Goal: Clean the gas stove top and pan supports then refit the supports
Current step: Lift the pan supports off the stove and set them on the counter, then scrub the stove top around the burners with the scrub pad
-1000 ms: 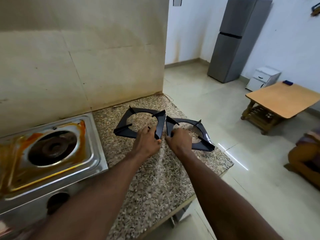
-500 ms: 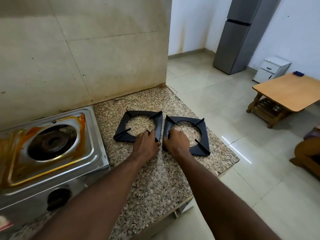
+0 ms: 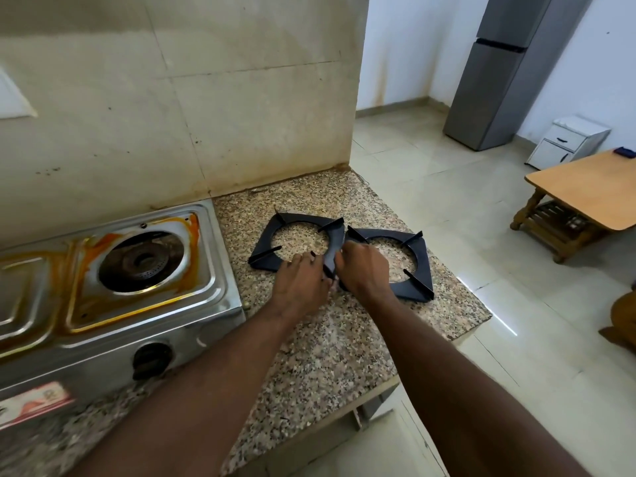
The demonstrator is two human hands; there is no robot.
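Nearest to us, two bare forearms reached from the near edge out over the speckled granite countertop (image 3: 327, 356). On the left the gas stove (image 3: 213, 270) sat on that countertop, its steel top streaked with orange stains around an uncovered burner (image 3: 141, 261), with a black knob (image 3: 151, 359) on its near front face.

Right of the stove, past the middle of the countertop, we saw both hands side by side. The left hand (image 3: 303, 287) had its fingers curled over the near right corner of the left pan support (image 3: 263, 262), gripping the black frame. The right hand (image 3: 366, 270) lay with its fingers bent down on the near left corner of the right pan support (image 3: 425, 270), holding it there. The hands sat close together, and we could not tell whether they touched.

Both supports lay on the countertop, off the stove, prongs pointing up. The inner side of the left one looked raised at a tilt. Their far inner corners sat just beside each other; contact there was unclear.

Behind them rose the stained beige wall (image 3: 241, 115). Farther right, across the pale tiled floor (image 3: 447, 208), stood a wooden table (image 3: 592, 187), a small white drawer unit (image 3: 568, 142) and a tall grey fridge (image 3: 509, 70).
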